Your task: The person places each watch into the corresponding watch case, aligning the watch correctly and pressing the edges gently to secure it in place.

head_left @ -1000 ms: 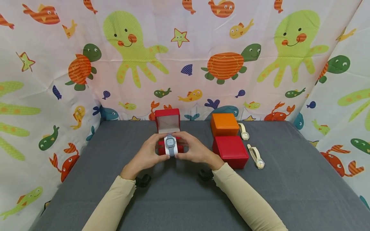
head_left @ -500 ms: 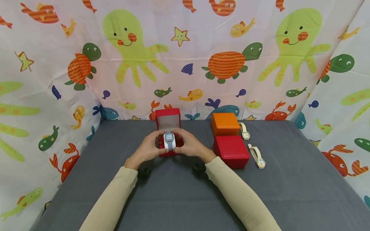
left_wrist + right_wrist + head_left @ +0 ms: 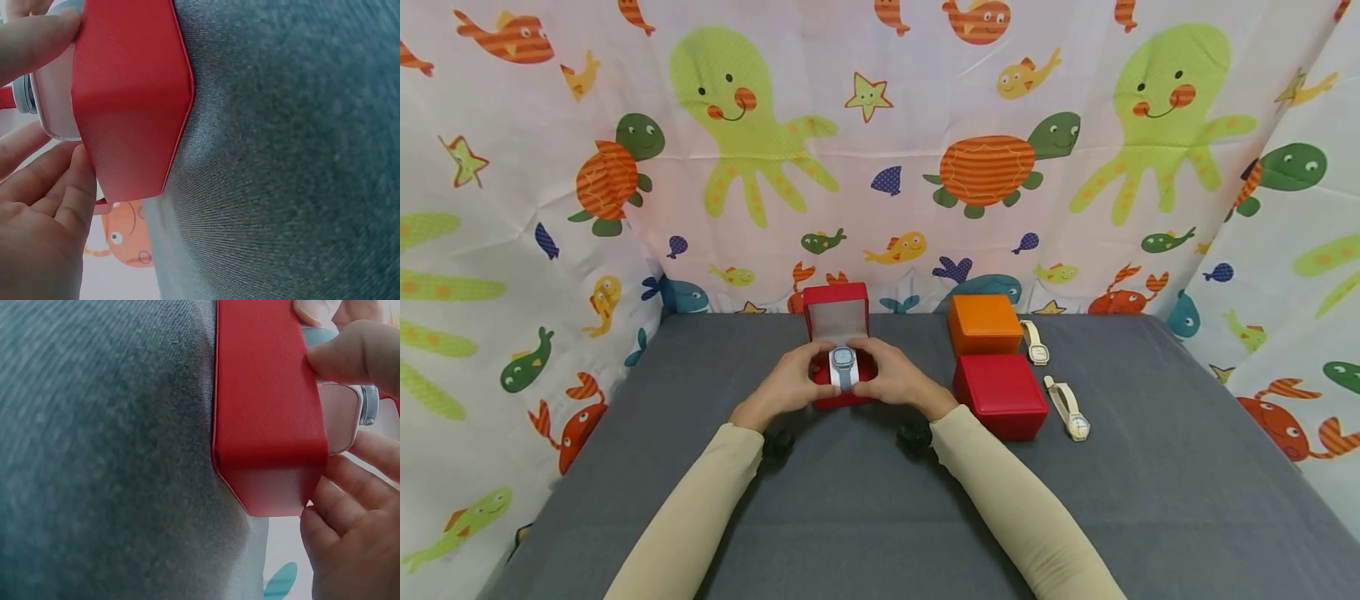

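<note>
A wristwatch [image 3: 843, 358] with a blue-grey strap is wrapped round a white cushion [image 3: 339, 417]. Both hands hold the cushion from its two sides, partly inside the open red watch box [image 3: 837, 292]. My left hand [image 3: 787, 379] has its thumb at the near end of the cushion and its other fingers on the far side. My right hand [image 3: 895, 377] mirrors that grip. In the left wrist view, the cushion stands out above the rim of the box, whose red front wall [image 3: 128, 69] is seen up close. The raised lid has a pale lining.
An orange box [image 3: 983, 323] and a closed red box [image 3: 1000, 396] stand to the right. Beside them lie two cream-strapped watches, one farther back [image 3: 1035, 343] and one nearer [image 3: 1067, 410]. Grey cloth [image 3: 850, 533] covers the table. A patterned curtain [image 3: 880, 225] hangs behind.
Both hands have moved slightly forward over the last second, taking the watch and its cushion into the open red box. Over the last half second they have hardly moved.
</note>
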Demonstrator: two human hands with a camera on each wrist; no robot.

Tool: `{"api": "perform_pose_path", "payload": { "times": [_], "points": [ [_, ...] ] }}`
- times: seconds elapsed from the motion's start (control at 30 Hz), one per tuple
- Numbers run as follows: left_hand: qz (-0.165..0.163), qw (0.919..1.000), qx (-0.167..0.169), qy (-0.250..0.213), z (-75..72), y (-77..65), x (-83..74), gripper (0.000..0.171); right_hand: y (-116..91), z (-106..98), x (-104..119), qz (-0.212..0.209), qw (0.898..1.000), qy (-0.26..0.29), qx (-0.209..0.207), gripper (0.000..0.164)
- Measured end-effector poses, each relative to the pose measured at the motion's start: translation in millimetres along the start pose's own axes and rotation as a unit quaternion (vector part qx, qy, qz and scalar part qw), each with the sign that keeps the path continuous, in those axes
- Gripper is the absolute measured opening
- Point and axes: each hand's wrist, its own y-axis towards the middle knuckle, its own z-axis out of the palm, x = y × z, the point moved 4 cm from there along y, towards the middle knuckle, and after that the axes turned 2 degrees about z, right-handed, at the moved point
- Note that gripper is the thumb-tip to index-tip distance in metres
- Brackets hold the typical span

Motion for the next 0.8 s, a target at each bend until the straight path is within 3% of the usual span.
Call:
{"api": "perform_pose_path", "payload": {
  "times": [0.27, 0.5, 0.8],
  "points": [
    [0.004, 1.0, 0.008, 0.004, 0.2, 0.9, 0.1, 0.062, 2.0, 2.2, -1.7, 0.029, 0.999, 0.014, 0.014, 0.067],
    [-0.03, 0.9995, 0.008, 0.004, -0.9, 3.8, 3.4, 0.065, 5.7, 2.0, -3.8, 0.04, 0.999, 0.012, 0.026, 0.068],
    [-0.038, 0.9988, -0.017, -0.023, -0.4, 7.7, 8.9, 0.063, 7.4, 0.6, -4.5, 0.049, 0.998, 0.015, 0.031, 0.066]
  ]
}}
